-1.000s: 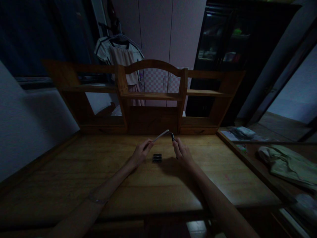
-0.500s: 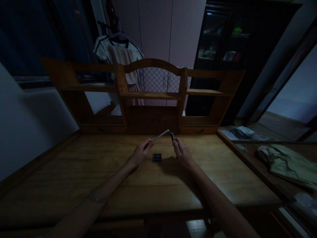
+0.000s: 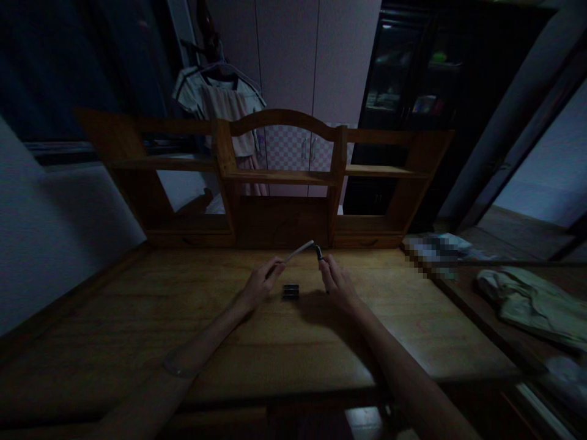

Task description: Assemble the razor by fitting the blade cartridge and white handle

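My left hand (image 3: 263,281) is closed around the lower end of a slim whitish stick (image 3: 299,250), which slants up and to the right. My right hand (image 3: 338,281) grips a thin black handled tool (image 3: 320,253) with a bent tip. That tip meets or nearly meets the stick's upper end; I cannot tell if they touch. In the dim light the exact kind of either thing does not show. Between and below my hands, several short dark bars (image 3: 290,291) lie side by side on the wooden desk (image 3: 257,354).
A wooden shelf unit (image 3: 279,177) stands along the desk's far edge, with small drawers at its base. To the right lie a pale folded cloth or bag (image 3: 532,299) and a blurred-out pile. Clothes (image 3: 224,98) hang behind the shelf on the left.
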Demonstrator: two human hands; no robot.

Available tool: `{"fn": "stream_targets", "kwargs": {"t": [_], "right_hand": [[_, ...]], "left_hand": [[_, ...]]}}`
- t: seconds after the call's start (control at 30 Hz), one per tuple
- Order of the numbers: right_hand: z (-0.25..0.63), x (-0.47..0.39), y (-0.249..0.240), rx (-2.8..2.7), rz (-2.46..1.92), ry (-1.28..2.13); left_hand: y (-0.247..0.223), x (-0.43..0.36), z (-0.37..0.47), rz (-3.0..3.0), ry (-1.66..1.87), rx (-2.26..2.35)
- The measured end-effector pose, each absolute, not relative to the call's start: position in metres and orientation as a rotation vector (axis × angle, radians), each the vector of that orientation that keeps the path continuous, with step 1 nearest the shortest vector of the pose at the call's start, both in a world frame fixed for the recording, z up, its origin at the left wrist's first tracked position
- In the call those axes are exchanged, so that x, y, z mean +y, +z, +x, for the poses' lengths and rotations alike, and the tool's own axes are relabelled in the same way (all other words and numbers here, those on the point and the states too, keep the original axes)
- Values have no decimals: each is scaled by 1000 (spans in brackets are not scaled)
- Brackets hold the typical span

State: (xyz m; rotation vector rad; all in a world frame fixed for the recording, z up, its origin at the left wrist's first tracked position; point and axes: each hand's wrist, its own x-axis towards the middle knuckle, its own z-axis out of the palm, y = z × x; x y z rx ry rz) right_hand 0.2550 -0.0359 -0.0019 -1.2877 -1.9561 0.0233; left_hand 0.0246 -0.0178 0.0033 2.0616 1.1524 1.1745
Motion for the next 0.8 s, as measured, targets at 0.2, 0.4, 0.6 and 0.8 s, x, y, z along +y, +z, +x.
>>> {"fn": "stream_targets", "kwargs": {"t": [0.2,0.4,0.6,0.8], "right_hand": [[258,-34,-7,-1948,-1250,118],[255,-38,1,-1931,-1252,220],[253,-42,9,-1869,-1235,351],[254,-42,12,-1901,-1206,348]], "left_hand": [[2,-16,25,2053,1195,1161],[3,-18,24,2048,1192,1173],[3,-18,24,2078,1189,1175],[2,-17,23,2066,1218,1189]]}}
